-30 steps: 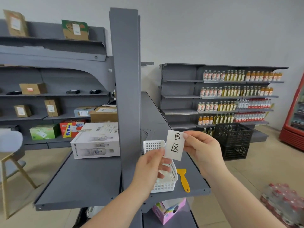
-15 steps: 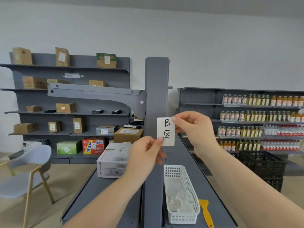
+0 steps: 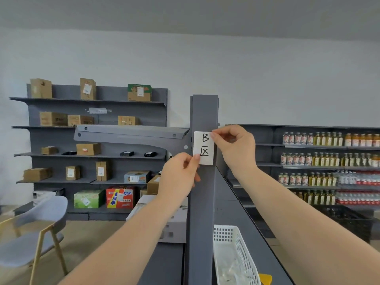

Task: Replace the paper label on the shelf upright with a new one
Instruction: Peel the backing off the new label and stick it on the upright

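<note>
A white paper label [image 3: 204,148] with black handwriting sits against the front face of the grey shelf upright [image 3: 202,202], a little below its top. My left hand [image 3: 180,175] pinches the label's lower left corner. My right hand [image 3: 234,148] pinches its upper right corner. The label stands upright and roughly in line with the post. I cannot tell whether it is stuck to the metal.
A white perforated basket [image 3: 236,258] lies on the shelf just right of the upright, with a yellow scraper [image 3: 265,278] beside it. A white carton [image 3: 172,223] rests on the left shelf. A grey chair [image 3: 30,233] stands at the left. Bottle shelves [image 3: 329,161] fill the right.
The view has tilted upward. Both hands have raised the label from above the basket up to the upper part of the upright and laid it against the post.
</note>
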### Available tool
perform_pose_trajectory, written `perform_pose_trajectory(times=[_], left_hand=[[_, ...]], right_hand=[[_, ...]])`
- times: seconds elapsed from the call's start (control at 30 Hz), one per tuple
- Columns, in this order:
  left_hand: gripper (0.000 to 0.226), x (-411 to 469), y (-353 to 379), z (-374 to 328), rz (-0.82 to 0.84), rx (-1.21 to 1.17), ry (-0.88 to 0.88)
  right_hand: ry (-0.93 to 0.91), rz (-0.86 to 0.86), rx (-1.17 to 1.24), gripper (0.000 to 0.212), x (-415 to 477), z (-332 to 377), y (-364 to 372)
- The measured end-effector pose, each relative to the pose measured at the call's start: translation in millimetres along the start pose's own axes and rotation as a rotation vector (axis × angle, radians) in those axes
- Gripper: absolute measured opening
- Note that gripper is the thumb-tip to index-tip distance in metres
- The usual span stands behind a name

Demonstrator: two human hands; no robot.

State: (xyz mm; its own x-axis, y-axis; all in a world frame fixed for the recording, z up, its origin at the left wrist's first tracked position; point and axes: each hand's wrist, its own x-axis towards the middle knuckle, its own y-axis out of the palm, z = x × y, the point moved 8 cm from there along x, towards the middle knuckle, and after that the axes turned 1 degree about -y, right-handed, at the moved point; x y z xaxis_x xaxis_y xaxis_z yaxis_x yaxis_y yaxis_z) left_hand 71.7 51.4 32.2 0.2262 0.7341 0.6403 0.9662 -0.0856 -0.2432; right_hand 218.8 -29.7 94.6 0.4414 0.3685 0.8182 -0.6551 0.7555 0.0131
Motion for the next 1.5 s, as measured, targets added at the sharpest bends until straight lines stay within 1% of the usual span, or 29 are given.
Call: perform_pose_trajectory(times=[0.2,0.43,0.57,0.67,0.73,0.83,0.93,1.03,1.07,1.13,1.2,1.23,1.3,1.4,1.5], left_hand=[[0.04,8.7,2.2,3.9,-0.029,0.078,0.003],[0.039,9.6,0.7,-0.2,-0.063,0.133,0.038],[0.039,11.3,0.4,-0.3,-0.091,0.192,0.066],[0.037,12.3,0.0,1.7,-0.109,0.205,0.075],[0.037,12.9,-0.3,1.8,-0.123,0.22,0.081],[0.041,13.3,-2.2,4.8,-0.147,0.234,0.067],[0.042,13.7,-13.1,6.6,-0.178,0.269,0.081],[0.031,20.6,-24.6,-6.5,-0.168,0.159,0.15],[0.032,26.0,-26.8,-13.6,-0.169,0.103,0.17],[0.045,38.8,-26.0,-28.2,-0.163,0.044,0.192],[0.058,48.2,-21.3,-37.3,-0.145,0.053,0.185],[0.061,50.9,-19.9,-38.9,-0.14,0.058,0.178],[0.059,53.2,-18.3,-37.7,-0.126,0.052,0.174],[0.054,54.0,-16.3,-35.5,-0.059,-0.012,0.185],[0.057,54.3,-15.7,-33.4,-0.007,-0.039,0.198]], right_hand=[[-0.087,0.003,-0.058,0.01,-0.1,-0.6,1.3],[-0.119,0.02,-0.078,0.004,1.8,-2.3,1.9],[-0.125,0.017,-0.082,0.007,2.1,-3.7,2.4],[-0.126,0.021,-0.081,0.005,2.5,-4.2,2.5],[-0.118,0.022,-0.078,0.005,3.0,-4.9,2.5],[-0.057,0.022,-0.039,0.008,5.3,-7.8,1.5],[0.006,0.088,0.02,0.012,8.5,-9.8,2.4],[0.025,0.125,0.051,0.016,12.1,-8.9,4.0],[0.028,0.123,0.045,0.018,13.9,-7.9,5.2],[0.022,0.117,0.014,0.024,17.6,-4.4,9.0],[0.017,0.121,0.009,0.027,19.7,-3.6,13.8],[0.018,0.127,0.017,0.028,20.6,-4.6,15.7],[0.043,0.148,0.027,0.028,21.8,-8.8,17.9],[0.141,0.209,0.083,0.024,24.4,-16.6,17.9],[0.178,0.253,0.13,0.019,23.3,-18.4,16.3]])
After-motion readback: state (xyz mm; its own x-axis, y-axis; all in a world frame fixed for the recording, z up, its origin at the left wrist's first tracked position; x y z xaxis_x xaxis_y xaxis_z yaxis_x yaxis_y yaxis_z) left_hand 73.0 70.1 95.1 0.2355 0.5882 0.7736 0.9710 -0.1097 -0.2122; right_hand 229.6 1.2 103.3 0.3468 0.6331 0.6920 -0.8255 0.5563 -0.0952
